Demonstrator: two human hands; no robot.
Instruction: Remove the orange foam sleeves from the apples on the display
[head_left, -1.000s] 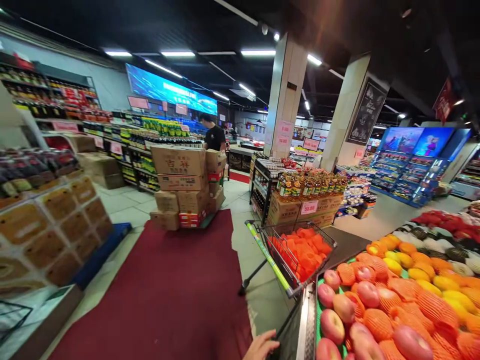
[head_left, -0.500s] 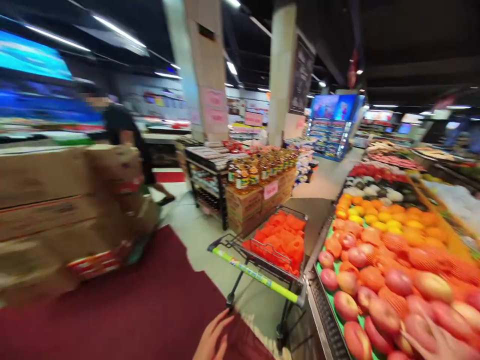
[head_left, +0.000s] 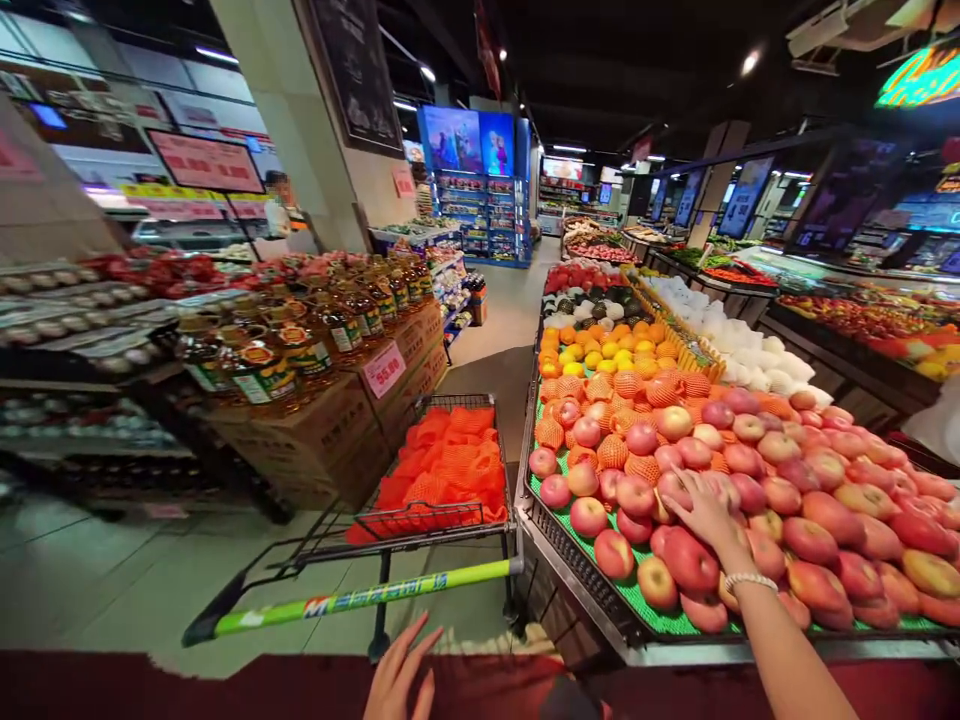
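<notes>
My right hand (head_left: 703, 512), a beaded bracelet at its wrist, reaches over the pile of red apples (head_left: 810, 540). Its fingers are spread and rest on apples near the front left of the pile; no apple is lifted. Low in the middle of the view, my left hand (head_left: 403, 672) is empty with its fingers apart, just below the green handle (head_left: 367, 597) of a shopping cart and not touching it. Orange-red foam fruit nets (head_left: 446, 465) fill the cart's basket. Behind the bare apples sit apples in orange foam nets (head_left: 600, 415).
The fruit stand's metal edge (head_left: 581, 575) runs beside the cart. Oranges (head_left: 637, 340) and white-wrapped fruit (head_left: 750, 350) lie farther back. At left, oil bottles (head_left: 262, 370) stand on cardboard boxes (head_left: 337, 420). A person (head_left: 281, 210) stands beyond a pillar.
The view has swung right, bringing more of the fruit stand into sight. My right hand has moved from the lower right edge onto the apples. My left hand stays open near the cart handle.
</notes>
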